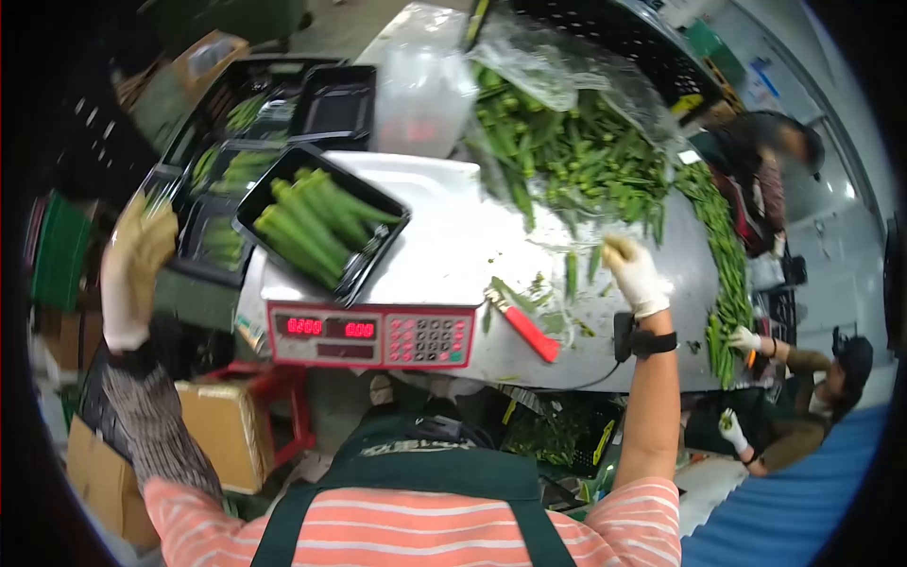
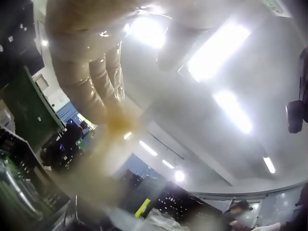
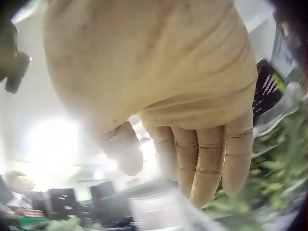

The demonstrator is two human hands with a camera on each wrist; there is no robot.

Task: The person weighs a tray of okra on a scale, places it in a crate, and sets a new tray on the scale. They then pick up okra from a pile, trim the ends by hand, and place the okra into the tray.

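A black tray (image 1: 248,210) of green okra (image 1: 312,222) sits tilted across the left of a white weighing scale (image 1: 439,265) with a red front. My left hand (image 1: 140,260), in a pale glove, is raised at the far left, its fingers beside a black crate (image 1: 170,146) of filled trays. In the left wrist view its fingers (image 2: 79,79) bend loosely, thumb apart, with nothing seen in them. My gloved right hand (image 1: 635,274) hovers over the metal table near loose okra pods (image 1: 571,276). The right wrist view shows its fingers (image 3: 207,178) relaxed and holding nothing.
A large okra heap (image 1: 576,142) lies on clear plastic at the back. A red-handled knife (image 1: 524,326) lies right of the scale. An unfilled black tray (image 1: 335,102) stands behind it, by clear bags (image 1: 425,104). Two people (image 1: 846,369) work along the right side.
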